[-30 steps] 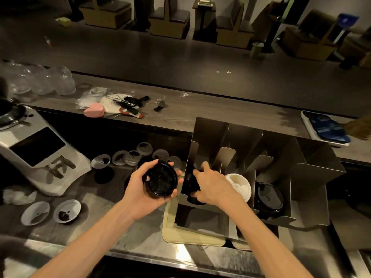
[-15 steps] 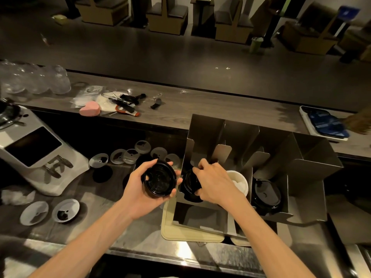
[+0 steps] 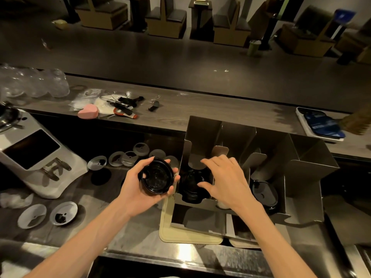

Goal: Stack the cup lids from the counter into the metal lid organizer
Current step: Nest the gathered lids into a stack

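Head view: we see a dim room with booth seats (image 3: pixel 166 23) | steel worktop (image 3: pixel 124 233) carrying metal lid organizer (image 3: pixel 301 177) | left hand (image 3: pixel 144 187) grip clamped on black lid (image 3: pixel 156 178) | right hand (image 3: pixel 226 181) grip apart above stacked lids (image 3: pixel 191 185) in leftmost slot.

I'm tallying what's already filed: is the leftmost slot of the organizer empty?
No. Black lids sit stacked in the leftmost slot of the organizer, beside the open right hand. How many, cannot tell.

2 hands (image 3: pixel 148 183), 1 metal organizer (image 3: pixel 309 157), approx 9 silver discs (image 3: pixel 32 215).
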{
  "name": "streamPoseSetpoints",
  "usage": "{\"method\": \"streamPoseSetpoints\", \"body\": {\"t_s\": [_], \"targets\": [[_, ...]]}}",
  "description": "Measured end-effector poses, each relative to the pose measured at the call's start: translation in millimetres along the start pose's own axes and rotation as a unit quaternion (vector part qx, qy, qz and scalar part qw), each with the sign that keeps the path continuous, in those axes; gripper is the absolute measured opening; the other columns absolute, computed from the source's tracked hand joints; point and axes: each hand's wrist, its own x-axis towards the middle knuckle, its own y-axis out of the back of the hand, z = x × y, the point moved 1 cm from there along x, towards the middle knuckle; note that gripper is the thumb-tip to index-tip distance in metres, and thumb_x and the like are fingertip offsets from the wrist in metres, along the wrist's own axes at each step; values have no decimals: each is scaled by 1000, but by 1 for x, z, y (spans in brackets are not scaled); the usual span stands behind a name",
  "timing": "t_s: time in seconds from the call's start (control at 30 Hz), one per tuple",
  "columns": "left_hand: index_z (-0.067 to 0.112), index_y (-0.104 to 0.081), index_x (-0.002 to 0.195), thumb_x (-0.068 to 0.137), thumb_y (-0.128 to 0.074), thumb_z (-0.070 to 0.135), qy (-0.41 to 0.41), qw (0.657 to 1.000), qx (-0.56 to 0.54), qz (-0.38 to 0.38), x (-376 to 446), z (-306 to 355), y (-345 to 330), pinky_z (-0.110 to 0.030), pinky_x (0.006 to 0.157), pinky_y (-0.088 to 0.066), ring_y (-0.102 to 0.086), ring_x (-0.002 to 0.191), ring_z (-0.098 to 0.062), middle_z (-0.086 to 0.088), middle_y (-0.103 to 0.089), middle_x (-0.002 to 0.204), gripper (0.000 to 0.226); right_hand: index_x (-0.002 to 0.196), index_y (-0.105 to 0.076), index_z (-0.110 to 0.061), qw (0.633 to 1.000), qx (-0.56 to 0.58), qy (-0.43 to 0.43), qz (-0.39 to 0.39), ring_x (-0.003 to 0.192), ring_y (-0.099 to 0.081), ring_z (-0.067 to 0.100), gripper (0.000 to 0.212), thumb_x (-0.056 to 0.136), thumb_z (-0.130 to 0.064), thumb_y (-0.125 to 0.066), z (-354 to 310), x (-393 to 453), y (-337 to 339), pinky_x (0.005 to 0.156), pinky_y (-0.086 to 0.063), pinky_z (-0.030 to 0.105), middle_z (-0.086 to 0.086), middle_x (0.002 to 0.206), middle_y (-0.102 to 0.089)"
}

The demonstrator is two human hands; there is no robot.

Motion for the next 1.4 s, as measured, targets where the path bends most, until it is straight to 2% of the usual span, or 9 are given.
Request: {"method": "streamPoseSetpoints", "body": {"t_s": [0.13,0.4,0.53,0.67,1.0,1.1,1.2,1.3,1.4], "targets": [[16,-62,128,90,-61,41,4,1000,-5,7,1,-2,2,-36,78,-52,-63,112,-31,-15,-64,127,45,132,-65,-26,999,-21,-25,3,117,-57,19,60,84,-62,-71,4,-7,-14,99,-39,40,-7,123,-70],[15,-65,128,90,-63,42,3,1000,6,17,6,-5,-2,-37,79,-51,-63,114,-33,-17,-65,130,47,123,-70,-23,995,-96,0,4,123,-55,27,65,77,-69,-69,-13,-8,-22,99,-31,48,0,134,-66],[15,-66,127,90,-62,41,2,1000,11,26,7,-7,-4,-37,80,-50,-64,113,-33,-17,-65,130,45,136,-60,-20,995,-97,9,-25,125,-57,26,70,84,-67,-62,-18,-5,-33,108,-22,50,0,123,-71],[15,-65,128,90,-63,41,-6,999,11,30,6,-6,-1,-37,80,-50,-64,112,-33,-18,-65,130,46,121,-69,-18,992,-124,-20,-17,112,-61,27,70,83,-76,-56,-23,-5,-34,106,-24,52,3,105,-75],[16,-65,129,91,-61,42,-10,999,22,37,7,-8,-4,-38,80,-53,-66,114,-33,-17,-65,131,46,139,-56,-24,993,-98,-38,-54,133,-44,28,68,89,-69,-52,-30,-2,-34,112,-17,54,3,137,-56],[14,-63,135,92,-59,48,-9,999,33,30,6,-8,-6,-42,90,-51,-62,124,-36,-19,-63,137,54,135,-58,-21,994,-84,-33,-60,131,-45,27,66,88,-69,-54,-29,-1,-31,113,-21,51,4,135,-57],[16,-61,138,88,-60,53,-14,999,48,15,6,-8,-10,-48,99,-47,-58,130,-38,-20,-62,139,62,134,-60,-21,999,-19,-35,-32,136,-45,23,57,92,-59,-59,-26,-5,-24,116,-24,47,2,142,-56],[16,-60,140,87,-65,48,-22,998,60,19,6,-6,-13,-50,102,-48,-60,128,-37,-20,-61,140,62,120,-67,-26,981,150,-30,122,118,-56,10,34,96,-49,-60,-25,-13,-7,108,-41,39,-11,124,-63],[14,-65,135,87,-69,49,-9,996,87,11,8,-12,-21,-54,108,-45,-61,126,-38,-21,-61,139,60,140,-53,-35,939,333,7,84,132,-43,1,57,90,-62,-65,-33,-19,16,111,-41,29,-19,142,-48]]}}
